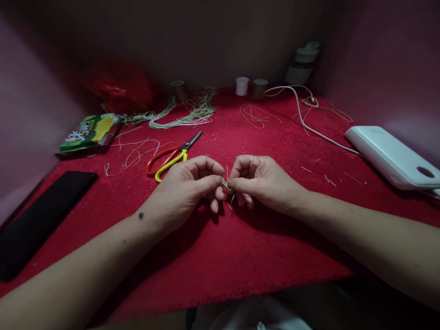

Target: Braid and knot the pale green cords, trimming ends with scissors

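My left hand (197, 183) pinches one side of a small piece of knotted green cord (225, 184) between thumb and forefinger. From the other side, my right hand (259, 181) grips the same cord with thumb and forefinger, the fingertips of both hands nearly meeting. Short cord ends hang below the fingers and one pale end sticks up between them. Much of the cord is hidden by the fingertips. Just beyond my left hand lie scissors (173, 158) with one red and one yellow handle, their blades pointing away.
Red cloth (220, 275) covers the table. Bundled threads (192, 114), thread spools (242, 86) and a bottle (302, 63) stand or lie at the back. A black phone (44, 220) and a green packet (90, 132) are left; a white power bank (392, 156) with a cable (309, 126) is right.
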